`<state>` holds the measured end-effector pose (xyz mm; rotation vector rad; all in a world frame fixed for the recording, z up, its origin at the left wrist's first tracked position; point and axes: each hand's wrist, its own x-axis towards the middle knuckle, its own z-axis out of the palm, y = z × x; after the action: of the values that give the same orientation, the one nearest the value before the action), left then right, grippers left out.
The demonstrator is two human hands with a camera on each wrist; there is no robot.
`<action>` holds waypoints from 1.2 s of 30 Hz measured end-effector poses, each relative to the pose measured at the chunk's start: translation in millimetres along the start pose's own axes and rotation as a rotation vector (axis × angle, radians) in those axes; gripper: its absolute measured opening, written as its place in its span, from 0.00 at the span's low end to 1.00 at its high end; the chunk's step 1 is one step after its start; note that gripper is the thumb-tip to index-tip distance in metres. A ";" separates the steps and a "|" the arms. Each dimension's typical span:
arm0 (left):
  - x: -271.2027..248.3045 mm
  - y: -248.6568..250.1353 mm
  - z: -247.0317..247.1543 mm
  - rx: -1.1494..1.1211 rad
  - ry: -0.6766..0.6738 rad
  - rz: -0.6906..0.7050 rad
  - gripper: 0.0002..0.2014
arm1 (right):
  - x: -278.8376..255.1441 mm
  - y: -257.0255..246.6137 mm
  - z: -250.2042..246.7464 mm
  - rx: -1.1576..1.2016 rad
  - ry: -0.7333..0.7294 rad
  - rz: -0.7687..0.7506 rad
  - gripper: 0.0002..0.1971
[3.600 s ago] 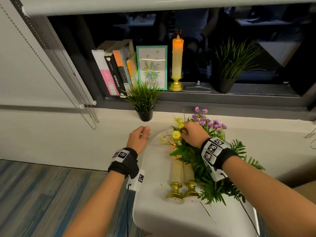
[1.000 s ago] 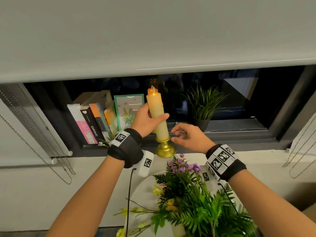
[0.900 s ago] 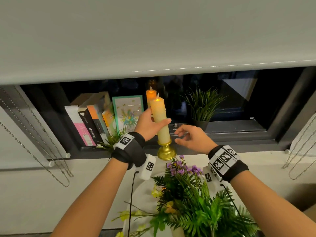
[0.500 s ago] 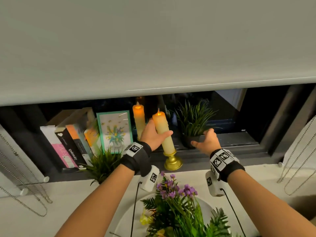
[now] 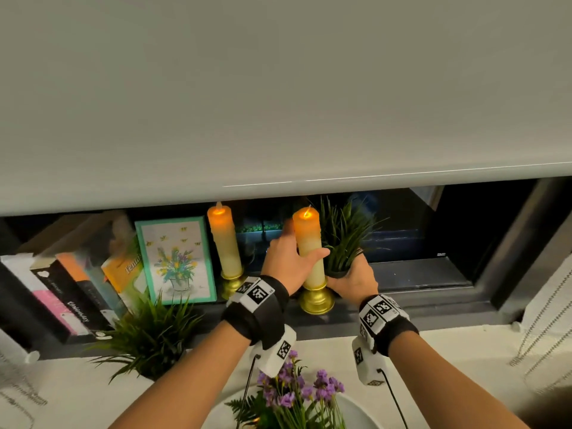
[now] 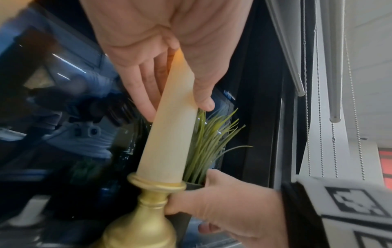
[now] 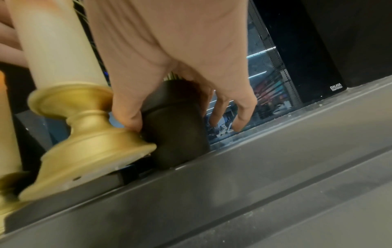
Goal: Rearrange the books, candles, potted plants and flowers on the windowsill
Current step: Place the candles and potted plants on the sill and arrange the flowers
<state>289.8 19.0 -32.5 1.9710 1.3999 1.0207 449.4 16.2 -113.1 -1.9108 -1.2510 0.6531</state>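
Both hands work at the windowsill (image 5: 402, 305): left hand (image 5: 288, 264) wraps the lit candle (image 5: 309, 243) on its gold holder (image 5: 315, 300), tilted; right hand (image 5: 351, 280) grips the black potted plant (image 5: 340, 239) just beside. Best to slide the pot clear before lowering the candle level. Wrists reach forward, palms facing.

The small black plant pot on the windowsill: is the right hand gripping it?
Yes, the right hand wraps thumb and fingers around the small black plant pot.
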 end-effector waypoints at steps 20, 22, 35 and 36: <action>36.0 19.5 51.1 0.187 -0.063 -0.083 0.37 | 13.5 33.0 -61.0 0.060 0.201 0.089 0.39; 34.6 16.6 52.8 0.214 -0.081 -0.074 0.33 | 15.1 36.1 -65.5 0.085 0.233 0.101 0.38; 23.8 0.4 68.1 0.133 -0.051 -0.131 0.24 | 4.6 31.6 -67.3 0.104 0.206 0.043 0.38; 23.4 0.0 68.7 0.133 -0.051 -0.133 0.24 | 4.0 30.2 -65.2 0.104 0.202 0.044 0.38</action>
<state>349.8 42.2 -66.1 1.9521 1.5837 0.8316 515.9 -7.7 -99.0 -1.8713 -1.0314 0.5230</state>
